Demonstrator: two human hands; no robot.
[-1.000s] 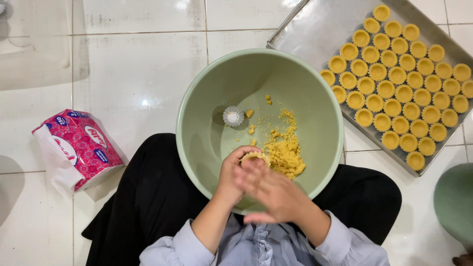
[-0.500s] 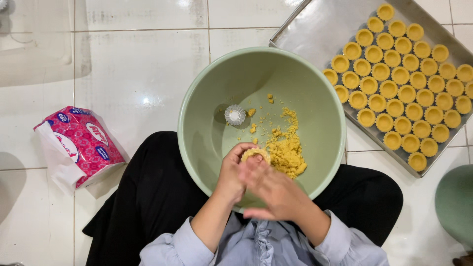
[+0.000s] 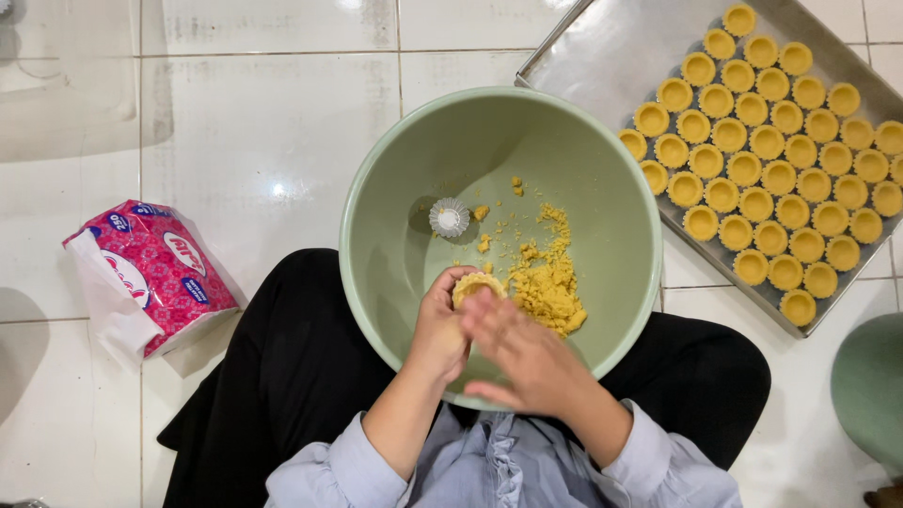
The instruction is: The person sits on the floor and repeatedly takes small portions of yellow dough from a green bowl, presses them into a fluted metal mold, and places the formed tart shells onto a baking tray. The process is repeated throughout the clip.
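A large pale green bowl (image 3: 602, 188) rests on my lap. Inside it lie yellow dough crumbs (image 3: 546, 282) and a small fluted metal tart mould (image 3: 449, 217). My left hand (image 3: 440, 329) holds a small dough-filled tart shell (image 3: 473, 282) over the near side of the bowl. My right hand (image 3: 522, 353) lies flat across it, fingers spread and pressing at the shell's edge.
A metal baking tray (image 3: 602, 56) at the upper right carries several rows of yellow tart shells (image 3: 767, 179). A pink and white packet (image 3: 155, 273) lies on the white tiled floor at the left. Part of another green bowl (image 3: 870, 386) shows at the right edge.
My hands have stayed over the near side of the bowl; the right hand's fingers shifted slightly over the tart shell. Nothing else moved.
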